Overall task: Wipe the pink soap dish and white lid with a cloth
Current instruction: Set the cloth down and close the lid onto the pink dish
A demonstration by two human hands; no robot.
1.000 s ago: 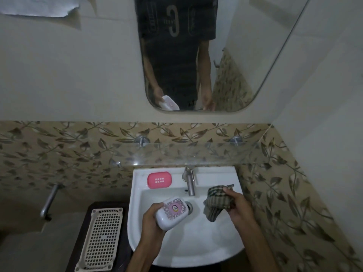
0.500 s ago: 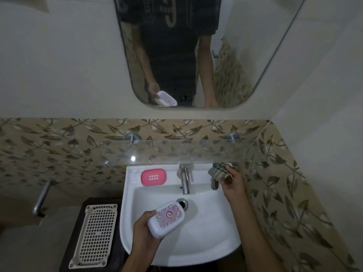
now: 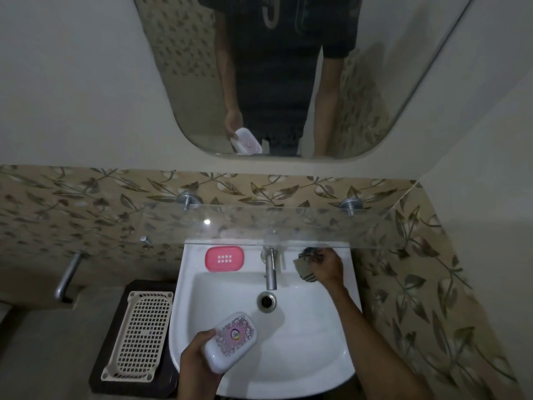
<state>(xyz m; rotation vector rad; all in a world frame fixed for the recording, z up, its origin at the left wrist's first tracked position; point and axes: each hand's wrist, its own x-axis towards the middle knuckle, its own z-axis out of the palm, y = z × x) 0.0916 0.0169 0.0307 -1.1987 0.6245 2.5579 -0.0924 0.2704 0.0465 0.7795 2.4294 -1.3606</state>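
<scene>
From the head view, looking down past the glass shelf (image 3: 288, 226), I take the faucet (image 3: 270, 269) as my landmark. My left hand (image 3: 199, 359) is in front of the faucet, low over the near part of the white sink (image 3: 302, 356), its fingers wrapped round the white lid (image 3: 230, 342). The lid's patterned top faces up at me, tilted, and it touches nothing but my hand. My right hand (image 3: 327, 265) is just to the right of the faucet, on the sink's back ledge, and its fingers are bunched on the checked cloth (image 3: 305, 269), which sits crumpled against the ledge under the shelf's edge. I cannot tell whether the cloth rests fully on the ledge or hangs partly from my grip. The pink soap dish (image 3: 224, 258) lies flat on the ledge to the left of the faucet, apart from both hands. Further left of the sink, a cream slotted tray (image 3: 138, 336) lies on a dark stand.

The mirror above shows only my torso and the lid in my hand.

I judge the lid to be the piece in hand, with cloth and lid well apart. The next move, as I see it, calls for bringing the cloth back in front of the faucet to meet the lid, or setting the lid down and reaching for the dish.
</scene>
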